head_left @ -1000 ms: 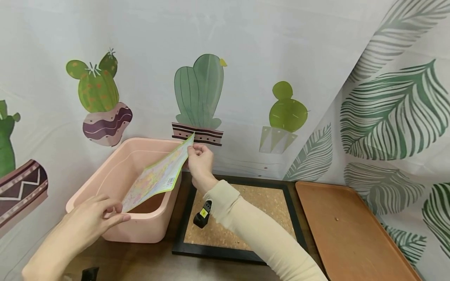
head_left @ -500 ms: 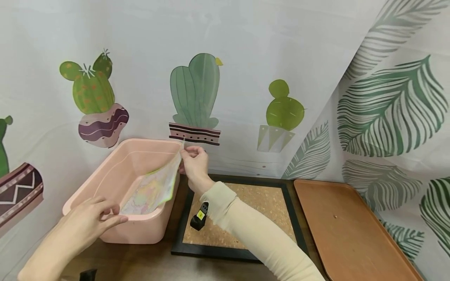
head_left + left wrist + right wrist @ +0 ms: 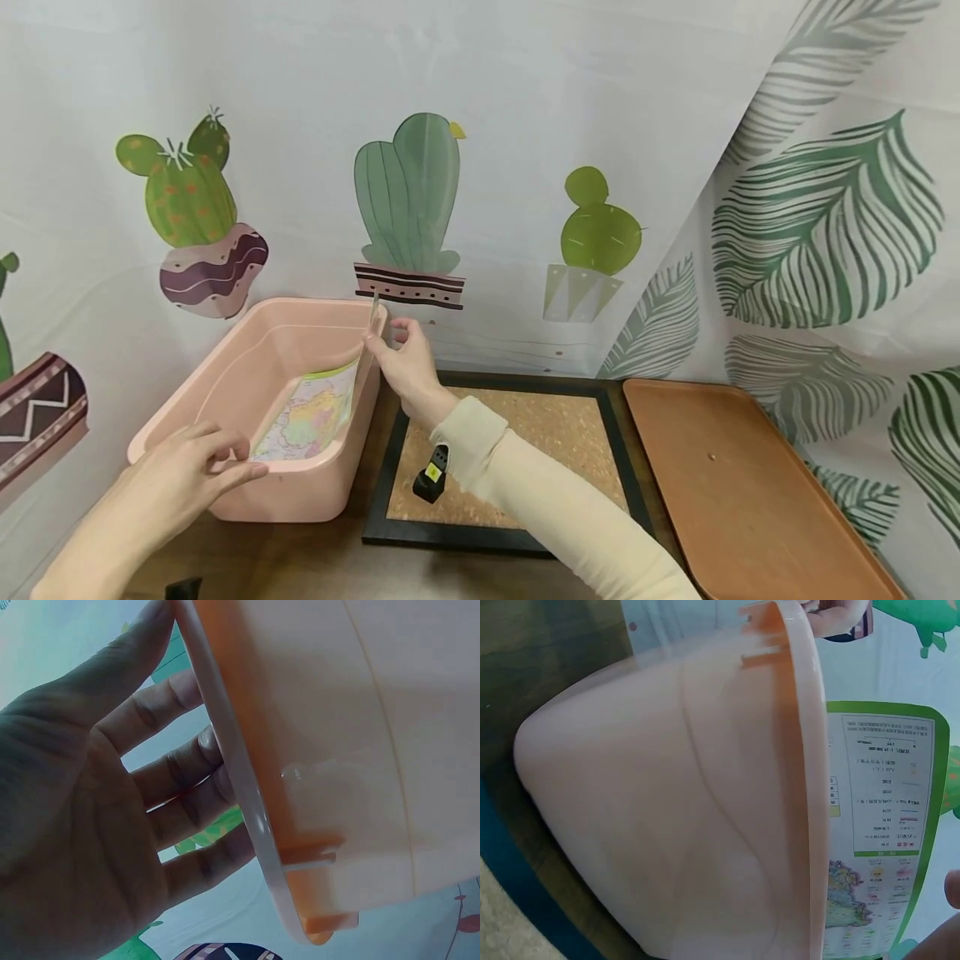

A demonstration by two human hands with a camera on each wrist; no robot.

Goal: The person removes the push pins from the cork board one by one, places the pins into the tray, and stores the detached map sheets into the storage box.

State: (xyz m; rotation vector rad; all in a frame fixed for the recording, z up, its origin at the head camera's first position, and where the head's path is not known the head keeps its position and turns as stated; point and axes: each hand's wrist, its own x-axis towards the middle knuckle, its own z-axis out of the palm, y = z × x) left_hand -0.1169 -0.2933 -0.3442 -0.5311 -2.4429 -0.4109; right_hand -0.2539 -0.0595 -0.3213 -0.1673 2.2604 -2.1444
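Note:
A map sheet [image 3: 307,417] with a bright green border slants inside the pink plastic bin [image 3: 180,392]; its far corner rises above the right rim. My right hand [image 3: 411,367] hovers at that rim, thumb against the map near the raised corner and index finger apart from the thumb. In the right wrist view, the map [image 3: 874,772] stands up past the rim with the right hand [image 3: 934,941] at its edge. My left hand [image 3: 180,471] is at the bin's near left corner. Its fingers, nearly straight, touch the rim [image 3: 244,780] in the left wrist view.
Right of the bin, a black-framed cork board [image 3: 510,492] lies on the dark wooden table [image 3: 420,575]. A brown tray [image 3: 720,467] lies further right. A curtain [image 3: 495,83] printed with cactuses and leaves hangs close behind everything.
My right hand has moved left and slightly down, and the map has swung down into the bin. The right thumb and index finger have spread apart. The left hand has hardly shifted.

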